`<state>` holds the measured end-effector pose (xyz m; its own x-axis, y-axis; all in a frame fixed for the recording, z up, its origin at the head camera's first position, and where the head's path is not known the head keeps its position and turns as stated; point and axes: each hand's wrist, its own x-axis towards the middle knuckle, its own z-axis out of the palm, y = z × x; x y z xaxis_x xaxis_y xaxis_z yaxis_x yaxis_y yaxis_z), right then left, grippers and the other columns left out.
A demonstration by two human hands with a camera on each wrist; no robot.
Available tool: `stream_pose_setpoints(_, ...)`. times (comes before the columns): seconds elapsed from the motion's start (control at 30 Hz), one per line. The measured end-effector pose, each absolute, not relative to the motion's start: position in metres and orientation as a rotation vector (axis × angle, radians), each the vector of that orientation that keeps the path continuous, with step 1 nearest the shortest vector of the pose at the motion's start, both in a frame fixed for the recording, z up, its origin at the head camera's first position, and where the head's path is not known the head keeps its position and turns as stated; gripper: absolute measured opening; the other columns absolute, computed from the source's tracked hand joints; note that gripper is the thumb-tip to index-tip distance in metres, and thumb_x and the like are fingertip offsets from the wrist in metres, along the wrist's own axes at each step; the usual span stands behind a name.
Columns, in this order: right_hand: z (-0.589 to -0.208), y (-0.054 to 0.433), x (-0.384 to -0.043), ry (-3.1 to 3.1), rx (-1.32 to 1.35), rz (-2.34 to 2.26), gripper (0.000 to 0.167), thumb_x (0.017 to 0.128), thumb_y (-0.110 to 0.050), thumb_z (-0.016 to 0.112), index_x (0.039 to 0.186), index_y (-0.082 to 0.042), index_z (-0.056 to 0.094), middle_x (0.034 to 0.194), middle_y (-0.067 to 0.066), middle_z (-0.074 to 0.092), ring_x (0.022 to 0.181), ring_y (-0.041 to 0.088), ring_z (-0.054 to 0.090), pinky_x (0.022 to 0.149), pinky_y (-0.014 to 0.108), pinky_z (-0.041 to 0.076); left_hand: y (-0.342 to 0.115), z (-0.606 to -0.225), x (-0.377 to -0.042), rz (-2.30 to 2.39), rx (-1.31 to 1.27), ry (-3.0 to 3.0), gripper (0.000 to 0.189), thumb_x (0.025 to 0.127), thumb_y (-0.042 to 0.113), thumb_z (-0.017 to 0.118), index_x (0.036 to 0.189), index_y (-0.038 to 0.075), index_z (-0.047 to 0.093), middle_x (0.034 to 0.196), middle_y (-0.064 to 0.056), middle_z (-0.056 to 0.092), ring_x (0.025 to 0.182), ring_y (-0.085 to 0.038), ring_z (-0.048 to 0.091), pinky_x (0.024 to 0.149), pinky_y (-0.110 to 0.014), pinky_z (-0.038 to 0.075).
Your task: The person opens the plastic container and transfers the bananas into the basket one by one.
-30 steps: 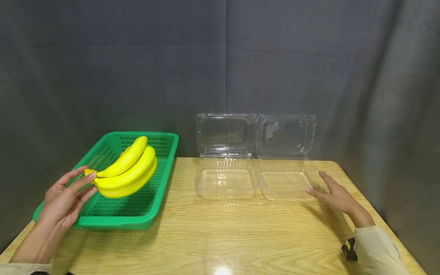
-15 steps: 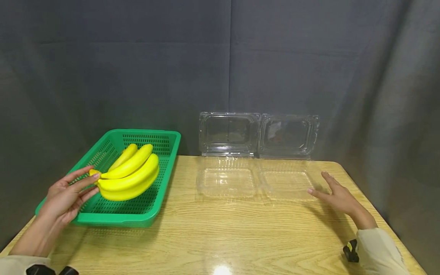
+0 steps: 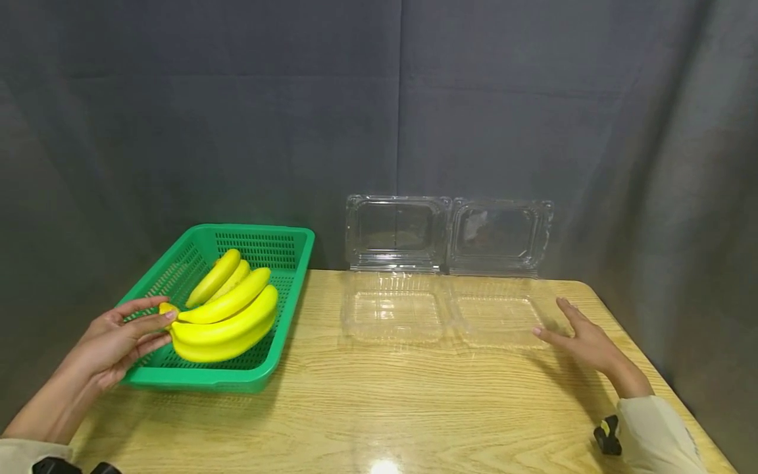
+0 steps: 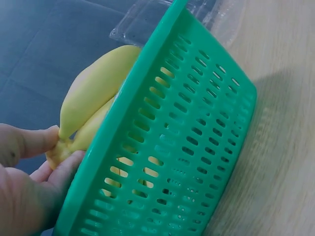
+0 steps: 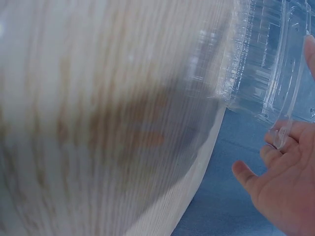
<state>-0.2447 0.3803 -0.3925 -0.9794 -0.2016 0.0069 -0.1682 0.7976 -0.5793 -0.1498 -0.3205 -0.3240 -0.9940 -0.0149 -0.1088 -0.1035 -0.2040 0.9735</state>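
My left hand (image 3: 112, 343) pinches the stem end of a bunch of yellow bananas (image 3: 227, 336) between thumb and fingers. The bunch is low within the green slotted basket (image 3: 301, 283), its tips pointing right. Behind it in the basket lie more bananas (image 3: 213, 278), one with a speckled skin. In the left wrist view the basket wall hides much of the held bunch (image 4: 96, 91). My right hand (image 3: 586, 342) holds nothing, fingers spread, beside the right clear plastic clamshell box (image 3: 494, 319); in the right wrist view the fingers overlap that box's edge.
A second clear clamshell box (image 3: 391, 322) stands immediately left of the first. Both lids (image 3: 387, 230) are raised at the back against the dark grey curtain (image 3: 237, 131). The boxes and basket stand on a wood-grain table (image 3: 379, 401), its back edge close to the curtain.
My left hand has lowered the held bunch further into the basket, bringing more of the bananas behind it into sight. My right hand has stayed in nearly the same place.
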Motion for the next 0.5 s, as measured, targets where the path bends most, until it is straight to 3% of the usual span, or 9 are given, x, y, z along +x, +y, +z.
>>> stream_pose_setpoints(0.2,-0.3922,0.3812,-0.2444,2.921,-0.302,-0.952,0.099,0.094,-0.050,0.058,0.154,-0.002,-0.003,0.154,0.032,-0.003,0.134,0.061,0.005,0.097,0.076,0.015,-0.3199,-0.3256,-0.1530,2.278,-0.141,2.012,0.027,0.094,0.001,0.062,0.103,0.026,0.063,0.099,0.000,0.060,0.085,-0.014,0.067,0.076,-0.030,0.055)
stream_pose_setpoints(0.5,-0.3938,0.3810,-0.2447,2.919,-0.303,-0.947,0.098,0.094,-0.050,0.058,0.154,-0.003,-0.004,0.155,0.032,-0.003,0.134,0.061,0.004,0.097,0.076,0.014,-0.3203,-0.3277,-0.1572,2.132,-0.088,2.126,0.033,0.094,0.002,0.062,0.122,0.011,0.045,0.100,-0.007,0.059,0.085,-0.017,0.068,0.076,-0.030,0.055)
